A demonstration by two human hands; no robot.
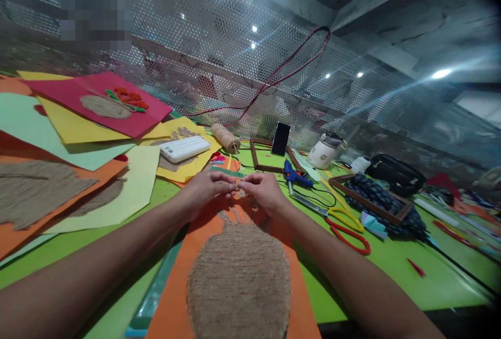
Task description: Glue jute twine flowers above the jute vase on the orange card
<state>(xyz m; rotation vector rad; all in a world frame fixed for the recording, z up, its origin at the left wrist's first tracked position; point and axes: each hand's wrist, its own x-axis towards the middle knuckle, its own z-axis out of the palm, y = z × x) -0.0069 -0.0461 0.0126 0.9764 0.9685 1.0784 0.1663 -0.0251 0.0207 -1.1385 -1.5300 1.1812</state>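
On an orange sheet [172, 297] lies a vase shape covered in rows of brown jute twine [238, 281], with thin twine stems rising from its neck. At the sheet's far end, my left hand [209, 190] and my right hand [262, 190] meet fingertip to fingertip. Both are closed in a pinch. What sits between the fingertips is small and mostly hidden; a bit of tan shows there, too small to name. A ball of twine [226, 137] lies beyond my hands.
Decorated coloured sheets [117, 120] pile up at left, with a white power bank [185, 148] on them. To the right are a blue glue gun [295, 174], scissors [346, 224], wooden frames [258, 159], a phone [281, 139], a white bottle [324, 150] and a black pouch [396, 174].
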